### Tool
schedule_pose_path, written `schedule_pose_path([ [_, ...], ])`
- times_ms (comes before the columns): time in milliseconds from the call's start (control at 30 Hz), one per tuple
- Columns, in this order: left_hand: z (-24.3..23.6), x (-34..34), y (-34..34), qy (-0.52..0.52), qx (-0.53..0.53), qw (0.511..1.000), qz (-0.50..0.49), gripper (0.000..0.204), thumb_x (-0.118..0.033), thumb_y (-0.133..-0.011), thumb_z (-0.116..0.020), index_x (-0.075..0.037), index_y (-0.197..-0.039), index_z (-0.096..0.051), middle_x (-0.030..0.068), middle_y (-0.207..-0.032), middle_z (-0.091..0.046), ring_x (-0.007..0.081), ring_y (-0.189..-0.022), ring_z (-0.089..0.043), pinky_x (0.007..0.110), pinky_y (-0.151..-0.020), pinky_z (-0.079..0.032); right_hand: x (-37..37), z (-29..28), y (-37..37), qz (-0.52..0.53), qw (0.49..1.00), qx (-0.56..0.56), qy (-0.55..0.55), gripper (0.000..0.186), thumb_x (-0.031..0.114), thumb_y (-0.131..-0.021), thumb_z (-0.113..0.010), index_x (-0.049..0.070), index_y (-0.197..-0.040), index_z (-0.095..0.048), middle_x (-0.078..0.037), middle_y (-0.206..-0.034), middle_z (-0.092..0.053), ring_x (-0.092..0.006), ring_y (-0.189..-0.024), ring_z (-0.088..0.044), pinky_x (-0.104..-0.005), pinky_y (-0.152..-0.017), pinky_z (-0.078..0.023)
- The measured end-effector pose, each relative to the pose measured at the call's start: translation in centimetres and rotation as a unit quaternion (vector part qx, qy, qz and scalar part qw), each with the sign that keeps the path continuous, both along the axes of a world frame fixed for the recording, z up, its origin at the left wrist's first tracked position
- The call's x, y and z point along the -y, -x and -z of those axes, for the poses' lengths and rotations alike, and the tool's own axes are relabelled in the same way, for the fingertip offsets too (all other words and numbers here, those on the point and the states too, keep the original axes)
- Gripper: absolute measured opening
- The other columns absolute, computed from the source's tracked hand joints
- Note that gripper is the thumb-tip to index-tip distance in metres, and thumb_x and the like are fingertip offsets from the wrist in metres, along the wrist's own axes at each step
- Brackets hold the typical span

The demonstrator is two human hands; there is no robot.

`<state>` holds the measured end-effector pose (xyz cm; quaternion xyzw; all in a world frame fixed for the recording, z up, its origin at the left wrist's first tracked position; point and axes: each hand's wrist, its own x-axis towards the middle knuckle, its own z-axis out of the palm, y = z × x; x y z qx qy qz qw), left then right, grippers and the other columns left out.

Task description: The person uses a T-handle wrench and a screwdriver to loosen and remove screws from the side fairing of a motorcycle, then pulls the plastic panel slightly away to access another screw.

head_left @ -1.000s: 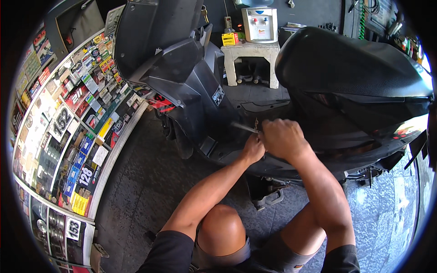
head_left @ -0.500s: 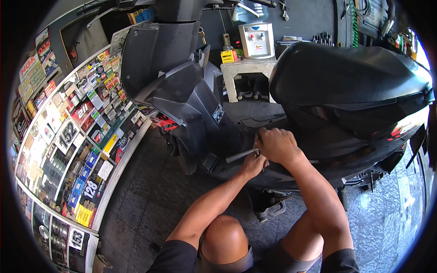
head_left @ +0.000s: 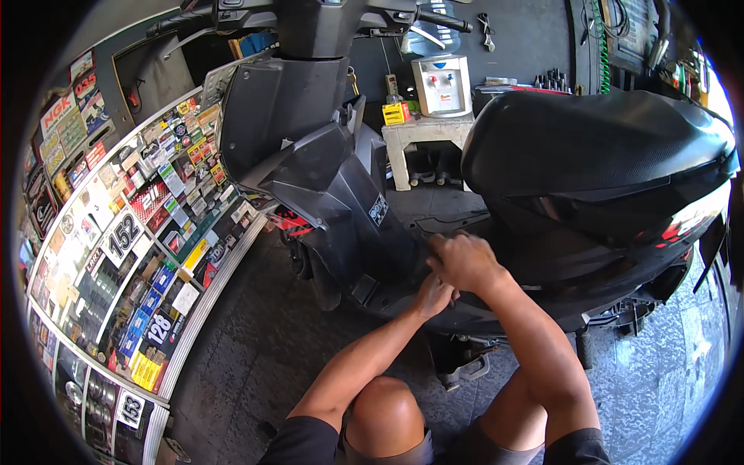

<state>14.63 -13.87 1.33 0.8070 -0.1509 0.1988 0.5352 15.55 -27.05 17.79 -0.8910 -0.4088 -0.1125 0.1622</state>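
Both hands are pressed against the black scooter [head_left: 364, 209] at its floorboard: the right hand [head_left: 465, 262] is curled shut on top, the left hand [head_left: 432, 297] just beneath, its grip hidden.

Grey paved floor [head_left: 256, 349] carries the black scooter [head_left: 589, 170]; a small concrete stool [head_left: 422, 139] stands behind.

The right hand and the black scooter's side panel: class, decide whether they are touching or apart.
Touching. The head view shows the right hand pressed knuckles-up on the black scooter's side panel, with no gap visible beneath its fingers.
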Motion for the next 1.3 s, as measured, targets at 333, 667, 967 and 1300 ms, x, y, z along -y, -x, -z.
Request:
schedule_pose_path([
  [333,0.1,0.4,-0.3,0.062,-0.081,0.994,0.038,0.023,-0.017,-0.099,-0.051,-0.002,-0.084,-0.06,0.0064,-0.069,-0.063,0.0156,-0.064,-0.061,0.033,-0.062,-0.049,-0.4,-1.0,3.8,-0.141,0.984,-0.11,-0.002,0.042,0.033,-0.093,-0.062,0.004,-0.123,-0.065,-0.024,-0.101,-0.073,-0.0401,-0.098,-0.071,-0.0512,-0.087,-0.055],
  [667,1.6,-1.0,0.3,0.088,-0.168,0.981,0.045,0.026,-0.019,-0.098,-0.048,-0.001,-0.085,-0.062,0.0074,-0.071,-0.065,0.0164,-0.066,-0.063,0.034,-0.064,-0.05,0.8,-1.1,0.7,0.011,1.0,-0.011,0.01,0.036,0.032,-0.092,-0.065,0.006,-0.117,-0.066,-0.02,-0.09,-0.074,-0.0401,-0.091,-0.072,-0.0501,-0.085,-0.056],
  [967,1.8,0.1,-0.6,0.003,-0.112,0.991,0.077,0.03,-0.023,-0.102,-0.049,-0.004,-0.082,-0.062,0.0063,-0.075,-0.065,0.0178,-0.071,-0.063,0.035,-0.069,-0.05,-1.5,-0.1,3.4,-0.134,0.986,-0.1,-0.005,0.036,0.033,-0.092,-0.065,0.007,-0.116,-0.066,-0.023,-0.1,-0.074,-0.0392,-0.096,-0.072,-0.0504,-0.085,-0.057],
  [1300,1.9,-0.8,-0.2,-0.02,-0.155,0.983,0.099,0.03,-0.025,-0.104,-0.047,-0.005,-0.09,-0.065,0.0075,-0.078,-0.068,0.0212,-0.075,-0.065,0.037,-0.07,-0.051,0.4,0.3,0.6,0.024,0.999,-0.01,0.034,0.033,0.035,-0.092,-0.065,0.005,-0.104,-0.069,-0.02,-0.089,-0.073,-0.0388,-0.091,-0.072,-0.0486,-0.08,-0.057],
])
